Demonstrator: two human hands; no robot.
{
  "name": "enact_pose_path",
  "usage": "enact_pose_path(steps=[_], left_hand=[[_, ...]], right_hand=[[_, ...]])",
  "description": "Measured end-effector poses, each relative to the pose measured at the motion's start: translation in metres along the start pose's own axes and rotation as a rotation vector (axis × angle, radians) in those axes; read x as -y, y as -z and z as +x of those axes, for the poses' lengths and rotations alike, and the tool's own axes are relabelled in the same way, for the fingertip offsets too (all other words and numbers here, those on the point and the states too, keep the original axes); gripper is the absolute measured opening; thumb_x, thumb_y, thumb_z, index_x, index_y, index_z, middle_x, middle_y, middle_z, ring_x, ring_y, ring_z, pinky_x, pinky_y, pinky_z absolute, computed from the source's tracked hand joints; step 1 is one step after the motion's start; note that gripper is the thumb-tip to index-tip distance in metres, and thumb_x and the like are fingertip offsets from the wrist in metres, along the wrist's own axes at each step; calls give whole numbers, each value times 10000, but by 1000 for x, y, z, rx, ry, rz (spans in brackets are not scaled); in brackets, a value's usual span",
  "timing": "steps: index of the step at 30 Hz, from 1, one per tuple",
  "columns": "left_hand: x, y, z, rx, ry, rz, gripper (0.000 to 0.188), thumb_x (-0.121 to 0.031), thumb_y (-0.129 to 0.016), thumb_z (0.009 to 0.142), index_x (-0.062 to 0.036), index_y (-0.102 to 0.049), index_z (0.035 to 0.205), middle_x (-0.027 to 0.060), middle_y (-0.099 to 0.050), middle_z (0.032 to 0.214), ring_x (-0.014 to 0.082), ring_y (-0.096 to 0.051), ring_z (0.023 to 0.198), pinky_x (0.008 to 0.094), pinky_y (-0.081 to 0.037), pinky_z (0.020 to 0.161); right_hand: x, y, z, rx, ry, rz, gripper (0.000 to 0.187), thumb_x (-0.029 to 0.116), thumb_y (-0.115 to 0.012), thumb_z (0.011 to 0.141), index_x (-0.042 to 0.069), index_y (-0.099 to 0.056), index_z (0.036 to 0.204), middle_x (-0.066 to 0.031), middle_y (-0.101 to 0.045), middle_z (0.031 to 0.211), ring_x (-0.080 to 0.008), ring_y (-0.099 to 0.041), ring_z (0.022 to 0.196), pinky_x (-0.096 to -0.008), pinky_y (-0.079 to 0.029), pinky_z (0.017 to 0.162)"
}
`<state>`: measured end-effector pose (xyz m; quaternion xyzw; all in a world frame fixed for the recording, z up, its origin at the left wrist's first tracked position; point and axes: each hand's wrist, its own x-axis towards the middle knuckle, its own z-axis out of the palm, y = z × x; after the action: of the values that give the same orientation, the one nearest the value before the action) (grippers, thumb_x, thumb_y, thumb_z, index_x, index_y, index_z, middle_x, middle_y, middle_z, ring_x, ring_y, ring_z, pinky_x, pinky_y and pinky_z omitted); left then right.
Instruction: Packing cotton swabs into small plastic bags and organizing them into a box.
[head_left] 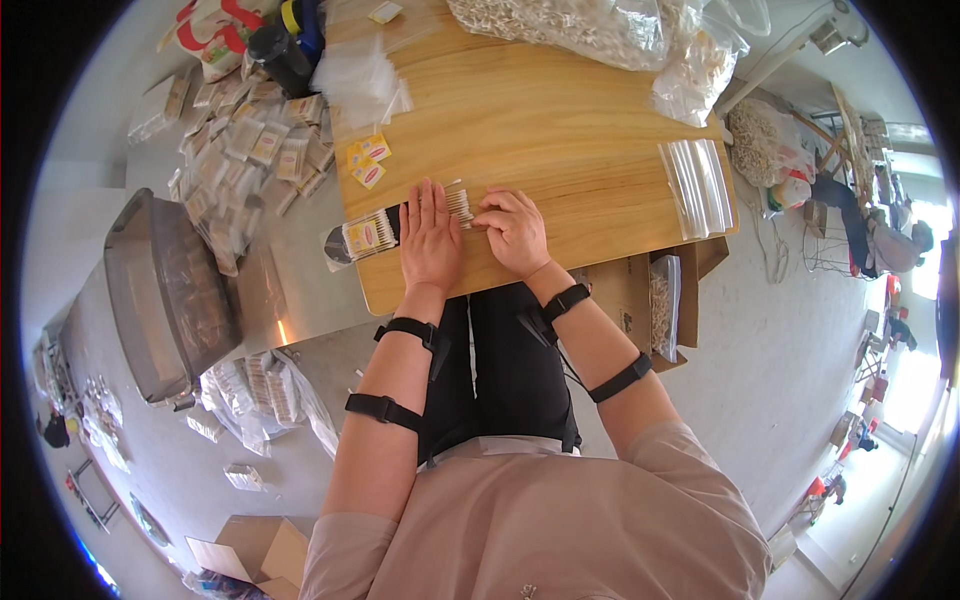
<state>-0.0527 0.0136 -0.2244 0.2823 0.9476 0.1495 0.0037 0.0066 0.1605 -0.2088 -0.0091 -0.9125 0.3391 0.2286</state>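
My left hand [430, 243] lies flat with straight fingers over a row of cotton swabs [459, 204] near the table's front left edge. A dark strip shows under the row, left of my fingers. At the row's left end is a clear packet of swabs [368, 233] with a yellow and white card in it. My right hand [514, 232] is curled at the row's right end, thumb and fingertips drawn together. Whatever is between those fingertips is too small to make out. Several yellow cards [367, 160] lie beyond the packet.
Filled swab packets [262, 150] are heaped on the metal surface at left, beside a grey plastic bin [165, 300]. Clear sleeves [693, 188] lie at the table's right. Large bags of swabs [570, 30] stand at its far edge. A cardboard box [620, 300] sits below the table.
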Motion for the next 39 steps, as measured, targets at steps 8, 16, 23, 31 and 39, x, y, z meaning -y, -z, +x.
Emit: enact_pose_path(steps=[8, 16, 23, 31, 39], left_hand=[[1, -1, 1, -11, -2, -1, 527, -271, -370, 982, -48, -284, 1451, 118, -253, 1526, 306, -226, 1410, 429, -191, 1152], [0, 0, 0, -13, -12, 10, 531, -267, -381, 979, -36, -286, 1448, 123, -264, 1521, 304, -236, 1407, 430, -196, 1149], [-2, 1, 0, -2, -5, 18, 539, -272, -382, 972, -30, -291, 1445, 121, -262, 1520, 294, -225, 1411, 432, -185, 1153], [-2, 2, 1, -15, 6, -12, 526, -257, -383, 970, -28, -309, 1438, 125, -275, 1513, 290, -231, 1409, 426, -185, 1154], [-2, 2, 1, -5, 5, -2, 532, -255, -386, 968, -31, -298, 1442, 122, -269, 1516, 289, -229, 1410, 424, -183, 1155]], right_hand=[[1, -2, 2, -31, -53, -6, 175, 2, -590, 691, 109, -704, 770, -45, -615, 904, -262, -583, 981, -379, -466, 834], [1, -3, 3, -15, -55, -27, 245, -9, -563, 688, 108, -720, 837, -49, -615, 944, -268, -585, 996, -376, -472, 840], [3, -1, 3, 10, -77, -33, 234, 6, -573, 704, 115, -722, 849, -44, -610, 964, -261, -575, 982, -377, -465, 840], [6, -3, 5, -26, -103, -51, 196, 46, -600, 728, 137, -710, 862, -25, -598, 923, -248, -567, 947, -372, -453, 819], [4, -3, 6, -1, -107, -58, 174, 62, -611, 741, 142, -708, 862, -19, -597, 922, -248, -565, 941, -373, -455, 813]])
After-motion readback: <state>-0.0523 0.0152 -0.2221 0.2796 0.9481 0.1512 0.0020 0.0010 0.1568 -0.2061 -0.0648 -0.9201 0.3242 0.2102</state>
